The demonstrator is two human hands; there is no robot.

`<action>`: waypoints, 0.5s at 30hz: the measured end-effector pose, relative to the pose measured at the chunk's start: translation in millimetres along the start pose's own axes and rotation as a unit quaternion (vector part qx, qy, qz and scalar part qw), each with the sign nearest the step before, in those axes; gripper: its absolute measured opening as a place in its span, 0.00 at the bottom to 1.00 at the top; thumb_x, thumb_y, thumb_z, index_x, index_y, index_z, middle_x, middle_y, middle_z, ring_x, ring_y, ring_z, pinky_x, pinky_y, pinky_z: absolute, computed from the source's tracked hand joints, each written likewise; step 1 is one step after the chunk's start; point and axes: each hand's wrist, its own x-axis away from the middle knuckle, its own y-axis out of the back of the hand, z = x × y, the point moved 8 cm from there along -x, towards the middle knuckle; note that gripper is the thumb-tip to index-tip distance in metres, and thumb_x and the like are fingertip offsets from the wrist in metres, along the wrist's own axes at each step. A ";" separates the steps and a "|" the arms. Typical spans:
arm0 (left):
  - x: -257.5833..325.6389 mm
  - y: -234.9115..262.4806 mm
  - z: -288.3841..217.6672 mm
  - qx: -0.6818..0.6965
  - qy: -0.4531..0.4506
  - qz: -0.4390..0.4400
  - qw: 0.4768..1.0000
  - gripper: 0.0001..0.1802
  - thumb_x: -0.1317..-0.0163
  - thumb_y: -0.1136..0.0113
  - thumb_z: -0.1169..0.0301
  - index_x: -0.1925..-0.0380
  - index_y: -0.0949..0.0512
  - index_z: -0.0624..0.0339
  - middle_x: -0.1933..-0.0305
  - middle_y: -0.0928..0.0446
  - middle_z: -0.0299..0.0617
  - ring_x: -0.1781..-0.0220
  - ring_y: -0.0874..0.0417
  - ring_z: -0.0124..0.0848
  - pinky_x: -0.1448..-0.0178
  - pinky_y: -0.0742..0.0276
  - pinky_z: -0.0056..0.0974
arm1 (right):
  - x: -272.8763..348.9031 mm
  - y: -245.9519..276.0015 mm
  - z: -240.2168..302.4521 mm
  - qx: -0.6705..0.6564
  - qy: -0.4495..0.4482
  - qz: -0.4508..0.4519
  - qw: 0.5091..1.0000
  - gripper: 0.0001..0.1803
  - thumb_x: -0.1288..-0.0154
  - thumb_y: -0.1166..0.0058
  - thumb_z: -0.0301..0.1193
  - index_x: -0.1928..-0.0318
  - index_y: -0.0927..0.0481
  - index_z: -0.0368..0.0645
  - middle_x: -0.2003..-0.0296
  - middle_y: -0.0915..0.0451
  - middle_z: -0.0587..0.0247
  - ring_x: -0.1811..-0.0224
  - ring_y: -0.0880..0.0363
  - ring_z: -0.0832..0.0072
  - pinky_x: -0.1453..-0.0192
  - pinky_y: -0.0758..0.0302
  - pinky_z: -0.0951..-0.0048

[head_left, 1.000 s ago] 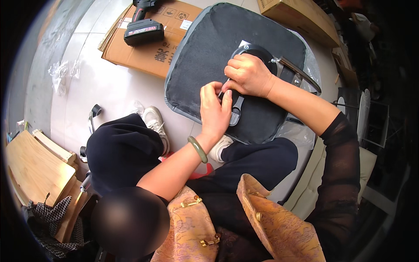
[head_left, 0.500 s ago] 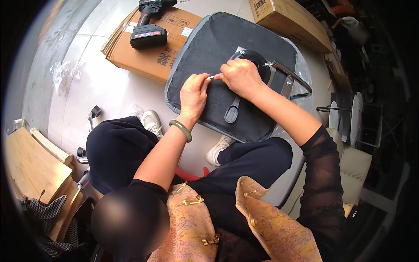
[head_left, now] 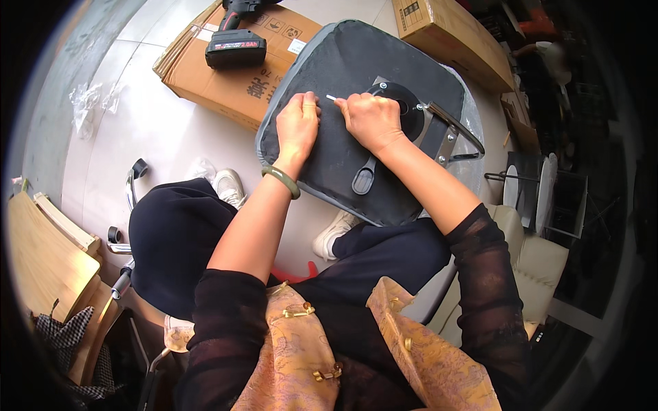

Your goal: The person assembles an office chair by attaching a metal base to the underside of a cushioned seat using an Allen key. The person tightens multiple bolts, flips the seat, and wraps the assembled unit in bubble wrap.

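Note:
A dark, padded chair seat (head_left: 322, 61) lies upside down before me, with a round black plate and metal bracket (head_left: 445, 145) on its underside. My right hand (head_left: 370, 120) is closed beside the plate. From its thumb and fingers a thin, pale rod (head_left: 331, 97) pokes out toward the left; its exact kind is not clear. My left hand (head_left: 298, 127) hovers over the seat's left part, fingers curled together, apart from the rod. Whatever it may hold is hidden. A black paddle-ended lever (head_left: 364, 179) extends from the mechanism, below my right hand.
A cordless drill (head_left: 236, 48) rests on a flat cardboard box (head_left: 199, 82) at the far left. Another carton (head_left: 456, 41) stands at the far right. Chrome parts with black casters (head_left: 139, 168) lie left of my knee, near wooden boards (head_left: 55, 253). A cream cushioned piece (head_left: 534, 267) is at the right.
My hands have drawn apart: the left let go of the rod's end and shifted slightly left and up. The rod stays in my right hand, which moved slightly left.

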 end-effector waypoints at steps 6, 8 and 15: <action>-1.9 -10.5 -7.1 -0.045 0.025 0.048 0.998 0.16 0.33 0.41 0.59 0.64 0.16 0.63 0.71 0.18 0.37 0.69 0.21 0.25 0.61 0.27 0.32 | -2.2 3.7 -5.8 0.000 -0.027 0.088 0.996 0.16 0.34 0.44 0.43 0.71 0.20 0.44 0.78 0.18 0.56 0.75 0.16 0.58 0.73 0.21 0.60; -2.7 -11.4 -9.5 -0.054 0.037 0.057 0.996 0.16 0.33 0.40 0.59 0.65 0.17 0.63 0.71 0.18 0.37 0.68 0.21 0.24 0.61 0.27 0.32 | -10.7 11.3 -22.5 -0.088 -0.036 0.134 0.986 0.12 0.33 0.45 0.40 0.61 0.20 0.43 0.73 0.18 0.52 0.67 0.16 0.53 0.65 0.21 0.54; -10.1 -12.0 -6.9 -0.041 0.037 0.095 0.994 0.15 0.35 0.38 0.61 0.65 0.17 0.65 0.72 0.21 0.33 0.69 0.24 0.20 0.62 0.29 0.29 | -10.1 24.2 -1.2 -0.092 0.479 0.211 0.847 0.12 0.45 0.40 0.31 0.58 0.19 0.48 0.44 0.22 0.69 0.39 0.26 0.69 0.41 0.28 0.66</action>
